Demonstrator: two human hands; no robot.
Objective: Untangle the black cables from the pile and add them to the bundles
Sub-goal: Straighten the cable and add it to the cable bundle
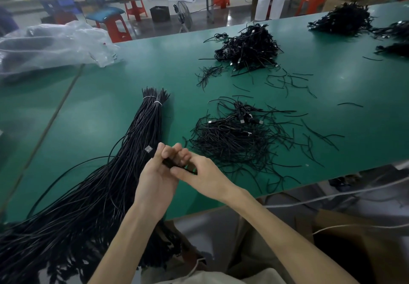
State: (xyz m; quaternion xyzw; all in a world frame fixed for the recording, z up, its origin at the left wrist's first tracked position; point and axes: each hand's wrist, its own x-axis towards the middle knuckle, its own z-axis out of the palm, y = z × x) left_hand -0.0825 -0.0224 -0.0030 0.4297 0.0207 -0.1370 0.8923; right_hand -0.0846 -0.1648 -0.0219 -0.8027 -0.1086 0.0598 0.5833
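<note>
Both hands are meeting just above the near edge of the green bench [132, 80], roughly at its middle. The left hand [156, 175] is curling its fingers round a short stretch of black cable [168, 163], and the right hand [204, 174] is pinching the same cable between its thumb and bent fingers, so both grips are closing tight on it with little gap showing. A silver plug [148, 150] is showing just beside the left hand's fingertips; whether it belongs to the held cable cannot be told. Directly left of the hands the bundles [141, 137] of long black cables are lying side by side. Their far ends are pointing toward the middle of the bench and are cinched with white ties [157, 103], while their near ends are fanning out and spilling over the near left corner. To the right of the hands, close to the near edge, the tangled pile [239, 137] is sprawling with loose strands straying out around it. A second pile [247, 47] is sitting beyond it toward the far edge, and further heaps [345, 18] are resting at the far right corner. A crumpled clear plastic bag [53, 44] is lying at the far left corner.
</note>
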